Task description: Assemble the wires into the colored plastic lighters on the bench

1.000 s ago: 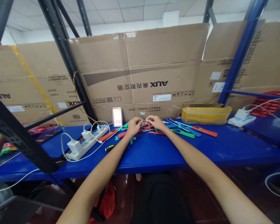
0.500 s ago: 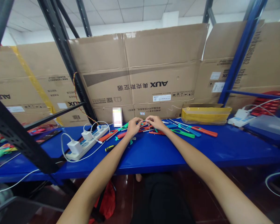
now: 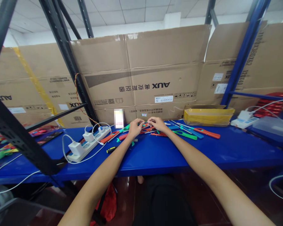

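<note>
At the back of the blue tabletop, my left hand [image 3: 135, 127] and my right hand [image 3: 157, 123] meet with bent, pinching fingers. A small green piece [image 3: 145, 122] shows between their fingertips; its exact kind is too small to make out. Around and beneath the hands lie long-necked lighters with metal rods. An orange lighter [image 3: 109, 137] rests to the left. On the right are a green lighter [image 3: 185, 135], a blue lighter [image 3: 198, 133] and a red-orange lighter [image 3: 207, 133]. A yellow-and-black screwdriver handle [image 3: 111, 150] lies left of my left forearm.
A white power strip [image 3: 86, 145] with chargers and loose cables sits on the left, beside a black rack post [image 3: 35, 135]. A yellow-taped cardboard box [image 3: 208, 116] stands at the back right. Tall cardboard [image 3: 141, 62] walls the rear. Another power strip [image 3: 244, 121] lies far right.
Both hands stay pinched together in nearly the same place. The view has shifted very slightly; the things on the tabletop look unmoved.
</note>
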A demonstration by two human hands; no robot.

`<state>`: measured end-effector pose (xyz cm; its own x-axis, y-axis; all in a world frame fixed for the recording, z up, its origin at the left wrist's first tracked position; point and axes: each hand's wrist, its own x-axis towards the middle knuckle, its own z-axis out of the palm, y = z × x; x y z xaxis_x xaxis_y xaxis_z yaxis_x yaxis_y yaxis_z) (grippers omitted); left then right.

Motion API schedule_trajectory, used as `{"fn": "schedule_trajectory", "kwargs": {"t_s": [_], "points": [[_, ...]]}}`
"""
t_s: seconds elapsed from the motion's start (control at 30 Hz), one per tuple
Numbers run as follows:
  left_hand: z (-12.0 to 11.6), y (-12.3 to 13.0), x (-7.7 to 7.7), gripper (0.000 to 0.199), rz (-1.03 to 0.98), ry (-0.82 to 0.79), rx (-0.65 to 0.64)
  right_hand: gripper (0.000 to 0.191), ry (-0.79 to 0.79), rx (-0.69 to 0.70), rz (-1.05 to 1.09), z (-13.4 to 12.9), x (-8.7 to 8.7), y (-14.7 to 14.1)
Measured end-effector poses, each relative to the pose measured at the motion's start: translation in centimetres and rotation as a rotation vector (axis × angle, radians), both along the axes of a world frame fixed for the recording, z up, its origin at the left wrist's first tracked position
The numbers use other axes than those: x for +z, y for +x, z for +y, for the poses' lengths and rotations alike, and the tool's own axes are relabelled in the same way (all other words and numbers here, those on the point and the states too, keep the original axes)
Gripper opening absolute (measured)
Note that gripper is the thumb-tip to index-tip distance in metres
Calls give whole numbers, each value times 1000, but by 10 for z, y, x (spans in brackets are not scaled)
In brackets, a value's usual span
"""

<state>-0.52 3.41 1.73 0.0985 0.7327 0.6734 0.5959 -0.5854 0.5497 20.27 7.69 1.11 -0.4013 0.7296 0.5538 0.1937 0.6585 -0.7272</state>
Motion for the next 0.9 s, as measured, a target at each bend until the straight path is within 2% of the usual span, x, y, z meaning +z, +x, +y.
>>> {"fn": "schedule_trajectory", "kwargs": {"t_s": [0.43, 0.7, 0.9], "points": [[-1, 0, 1, 12, 12, -6, -3, 20, 4, -8, -26, -4, 2, -1], [-2, 0, 0, 14, -1, -50, 1, 17, 63, -45, -72, -1, 0, -1], [2, -2, -2, 10, -40, -50, 3, 18, 39, -16, -54, -2, -2, -5]]}}
